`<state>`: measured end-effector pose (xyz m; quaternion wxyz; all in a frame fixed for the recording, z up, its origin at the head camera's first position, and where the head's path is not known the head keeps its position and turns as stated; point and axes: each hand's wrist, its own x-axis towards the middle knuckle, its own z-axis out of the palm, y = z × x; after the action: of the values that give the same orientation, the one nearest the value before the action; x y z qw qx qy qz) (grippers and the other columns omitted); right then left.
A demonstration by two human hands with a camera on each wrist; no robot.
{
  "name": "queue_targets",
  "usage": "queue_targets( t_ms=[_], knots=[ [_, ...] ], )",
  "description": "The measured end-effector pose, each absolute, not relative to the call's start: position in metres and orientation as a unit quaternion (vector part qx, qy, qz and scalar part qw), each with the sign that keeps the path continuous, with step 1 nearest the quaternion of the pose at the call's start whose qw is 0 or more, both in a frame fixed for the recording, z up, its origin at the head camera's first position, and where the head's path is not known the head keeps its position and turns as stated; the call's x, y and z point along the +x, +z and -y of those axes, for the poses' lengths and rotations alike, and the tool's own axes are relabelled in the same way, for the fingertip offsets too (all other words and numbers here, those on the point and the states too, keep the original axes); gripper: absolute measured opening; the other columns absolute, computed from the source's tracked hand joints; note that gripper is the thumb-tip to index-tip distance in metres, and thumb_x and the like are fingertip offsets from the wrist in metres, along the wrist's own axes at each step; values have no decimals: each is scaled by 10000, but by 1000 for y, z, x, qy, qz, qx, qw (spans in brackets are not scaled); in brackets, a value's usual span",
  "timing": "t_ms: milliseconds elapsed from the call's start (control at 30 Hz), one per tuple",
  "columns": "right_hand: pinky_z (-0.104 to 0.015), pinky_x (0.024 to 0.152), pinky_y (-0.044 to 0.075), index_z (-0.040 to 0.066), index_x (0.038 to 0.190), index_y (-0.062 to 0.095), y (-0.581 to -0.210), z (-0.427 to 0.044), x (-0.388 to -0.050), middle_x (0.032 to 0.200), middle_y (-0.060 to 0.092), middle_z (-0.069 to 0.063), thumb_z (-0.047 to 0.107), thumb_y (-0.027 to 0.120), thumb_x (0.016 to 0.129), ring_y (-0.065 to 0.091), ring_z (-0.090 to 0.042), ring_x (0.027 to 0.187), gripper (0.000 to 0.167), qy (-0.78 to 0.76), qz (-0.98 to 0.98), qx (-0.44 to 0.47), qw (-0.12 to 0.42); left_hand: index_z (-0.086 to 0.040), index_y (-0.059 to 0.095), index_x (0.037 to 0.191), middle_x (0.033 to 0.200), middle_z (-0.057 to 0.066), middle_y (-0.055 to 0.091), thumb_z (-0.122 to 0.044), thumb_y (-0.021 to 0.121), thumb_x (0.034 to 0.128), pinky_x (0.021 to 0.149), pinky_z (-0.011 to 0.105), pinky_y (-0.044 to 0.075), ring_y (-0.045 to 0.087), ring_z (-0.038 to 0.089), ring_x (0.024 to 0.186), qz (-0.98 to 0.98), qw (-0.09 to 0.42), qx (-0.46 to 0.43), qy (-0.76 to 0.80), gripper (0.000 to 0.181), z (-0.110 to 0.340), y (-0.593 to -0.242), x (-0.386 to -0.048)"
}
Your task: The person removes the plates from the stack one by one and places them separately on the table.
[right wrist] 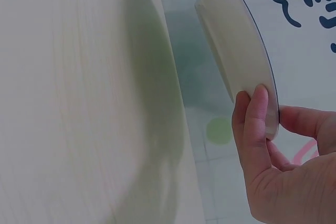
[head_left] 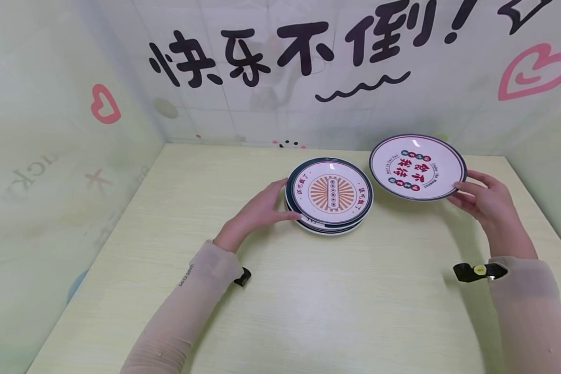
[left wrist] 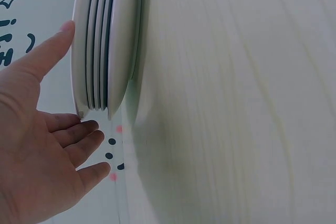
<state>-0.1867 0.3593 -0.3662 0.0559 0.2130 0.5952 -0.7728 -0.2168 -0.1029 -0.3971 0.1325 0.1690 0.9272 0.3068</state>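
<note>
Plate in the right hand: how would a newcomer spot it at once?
On the pale table stands a plate stack; to its right, the right hand grips this white plate by its edge, tilted above the surface. Red characters mark its middle, whereas the stack's top plate shows an orange sunburst.

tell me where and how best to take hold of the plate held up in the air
Probably the plate by its rim, from the right, where the right hand holds it: thumb on the face, fingers beneath. The edge is thin, the tilted plate is off the table, leaving its underside open, and the stack sits to its left.
</note>
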Motion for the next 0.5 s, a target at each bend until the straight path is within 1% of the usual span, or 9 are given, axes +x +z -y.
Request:
queue_targets(
  t_ms=[233, 500],
  knots=[
    [-221, 687, 631, 237, 1496, 325, -368, -360, -186, 779, 683, 59, 72, 726, 892, 728, -108, 703, 744, -765, -602, 223, 61, -103, 224, 1588, 1642, 99, 286, -522, 775, 815, 1272, 432, 245, 250, 267, 1534, -927, 130, 175, 306, 1037, 103, -396, -216],
    [-234, 675, 634, 232, 1485, 332, -373, -363, -188, 763, 693, 26, 28, 711, 893, 735, -130, 682, 732, -780, -581, 225, 61, -107, 213, 1592, 1648, 97, 272, -535, 775, 809, 1273, 437, 240, 241, 270, 1537, -926, 131, 176, 307, 1054, 104, -397, -217]
  ],
)
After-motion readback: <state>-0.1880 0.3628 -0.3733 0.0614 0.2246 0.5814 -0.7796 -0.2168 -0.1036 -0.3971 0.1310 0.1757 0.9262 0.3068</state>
